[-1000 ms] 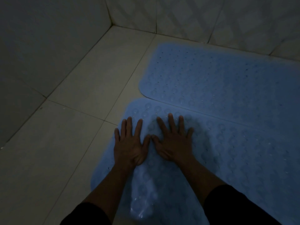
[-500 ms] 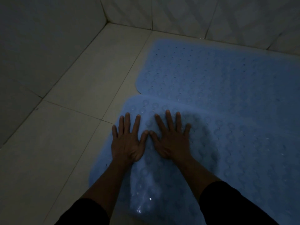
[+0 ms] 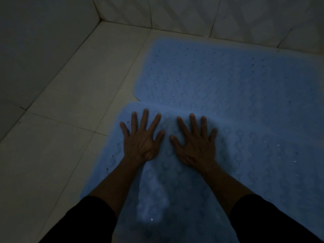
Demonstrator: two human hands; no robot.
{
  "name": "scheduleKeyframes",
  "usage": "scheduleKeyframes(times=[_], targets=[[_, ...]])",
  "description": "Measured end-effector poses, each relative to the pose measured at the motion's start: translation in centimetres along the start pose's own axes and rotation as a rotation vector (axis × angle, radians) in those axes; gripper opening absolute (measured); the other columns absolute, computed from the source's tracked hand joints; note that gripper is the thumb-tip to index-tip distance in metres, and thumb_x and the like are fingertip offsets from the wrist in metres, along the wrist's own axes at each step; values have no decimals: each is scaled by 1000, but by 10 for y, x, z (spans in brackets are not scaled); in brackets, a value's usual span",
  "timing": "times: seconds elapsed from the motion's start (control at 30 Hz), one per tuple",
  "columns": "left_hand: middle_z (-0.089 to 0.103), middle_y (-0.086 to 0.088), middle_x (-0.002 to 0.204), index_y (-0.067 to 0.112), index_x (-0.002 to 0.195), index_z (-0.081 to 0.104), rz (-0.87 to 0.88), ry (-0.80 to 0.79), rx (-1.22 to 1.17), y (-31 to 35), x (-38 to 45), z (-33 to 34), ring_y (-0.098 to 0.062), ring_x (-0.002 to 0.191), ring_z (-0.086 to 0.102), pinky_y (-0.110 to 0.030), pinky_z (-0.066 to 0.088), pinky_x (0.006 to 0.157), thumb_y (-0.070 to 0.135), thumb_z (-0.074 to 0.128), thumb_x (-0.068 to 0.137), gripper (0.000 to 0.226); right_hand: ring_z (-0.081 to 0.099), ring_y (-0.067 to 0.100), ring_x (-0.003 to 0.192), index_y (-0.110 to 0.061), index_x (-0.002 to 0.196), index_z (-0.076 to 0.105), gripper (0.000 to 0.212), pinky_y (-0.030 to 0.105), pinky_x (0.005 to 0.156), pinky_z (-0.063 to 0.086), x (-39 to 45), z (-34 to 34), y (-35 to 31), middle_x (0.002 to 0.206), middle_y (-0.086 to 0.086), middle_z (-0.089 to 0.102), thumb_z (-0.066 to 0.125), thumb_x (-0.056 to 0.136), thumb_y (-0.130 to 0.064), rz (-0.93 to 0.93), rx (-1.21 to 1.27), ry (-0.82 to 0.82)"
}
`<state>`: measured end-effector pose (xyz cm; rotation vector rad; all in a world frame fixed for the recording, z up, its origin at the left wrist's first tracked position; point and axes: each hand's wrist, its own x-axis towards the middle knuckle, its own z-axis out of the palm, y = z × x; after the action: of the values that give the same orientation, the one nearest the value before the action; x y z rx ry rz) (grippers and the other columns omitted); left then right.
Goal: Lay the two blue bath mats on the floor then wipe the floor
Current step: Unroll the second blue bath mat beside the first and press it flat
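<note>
Two blue bath mats with small holes and round suction bumps lie on the tiled floor in dim light. The far mat (image 3: pixel 219 76) lies flat along the back wall. The near mat (image 3: pixel 263 155) lies in front of it, and its far edge overlaps the far mat slightly. My left hand (image 3: pixel 142 137) presses flat on the near mat's far left corner, fingers spread. My right hand (image 3: pixel 194 139) presses flat beside it, fingers spread, a small gap between the two thumbs. A paler raised fold of the near mat (image 3: pixel 150 207) shows between my forearms.
Pale floor tiles (image 3: pixel 61 137) stretch to the left of the mats. A tiled wall (image 3: pixel 35 41) rises on the left and another wall (image 3: pixel 210 14) runs along the back, meeting in a corner. My dark sleeves fill the bottom of the view.
Both hands have slid forward along the near mat toward its far edge and moved slightly apart. The near mat's far edge now reaches over the far mat.
</note>
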<state>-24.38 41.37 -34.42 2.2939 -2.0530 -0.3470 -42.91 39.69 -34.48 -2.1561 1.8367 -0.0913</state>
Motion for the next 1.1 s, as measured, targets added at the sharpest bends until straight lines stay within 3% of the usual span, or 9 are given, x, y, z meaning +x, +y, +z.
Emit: scheduleKeyframes(times=[0.27,0.6,0.7,0.77,0.9,1.03,1.1], targets=[[-18,11,165,54,150,-13,-51,-10,26,2,3,10,-27,152,-22,-68,-9,116,73,12,95,63,-15,26,150,-48,151,-2,71,62,115,-7,-3,7,4,164,-7,-8,17,89,-76,0,-11,56],[-24,11,163,56,148,-17,-74,-102,30,9,4,-2,-26,151,-24,-66,-11,116,73,7,94,61,-20,29,148,-45,152,-3,68,63,114,-10,1,4,7,164,-4,-12,17,92,-71,-36,12,-17],[-23,6,164,51,150,-17,-167,-173,11,25,-2,-5,-27,151,-24,-66,-9,117,73,5,93,66,-17,28,149,-44,153,1,67,63,116,-5,-7,-6,19,164,-3,-10,23,93,-65,-94,15,-78],[-19,3,166,46,153,-13,-126,-160,-25,50,-13,-1,-28,152,-21,-66,-7,118,74,8,92,71,-9,26,151,-43,153,5,66,62,117,-1,-28,-16,40,164,-3,-3,24,93,-64,-83,25,-52],[-18,4,166,47,153,-12,183,-146,17,141,-52,30,-29,151,-22,-71,-5,114,72,7,91,70,-12,23,150,-44,153,1,68,59,118,-2,-82,-29,122,164,-6,-8,23,92,-66,112,25,-17],[-19,0,166,46,155,-7,114,-151,-38,229,-63,47,-35,149,-26,-75,-12,110,73,14,93,71,-16,26,150,-45,152,-4,70,64,116,-3,-109,-52,219,164,-6,-11,19,91,-70,384,-11,29],[-13,3,167,46,155,-3,193,-112,12,257,-58,51,-35,151,-22,-77,-9,108,74,15,91,72,-18,29,149,-48,150,-8,71,67,114,-2,-112,-61,250,163,-7,-14,17,89,-74,469,11,7]])
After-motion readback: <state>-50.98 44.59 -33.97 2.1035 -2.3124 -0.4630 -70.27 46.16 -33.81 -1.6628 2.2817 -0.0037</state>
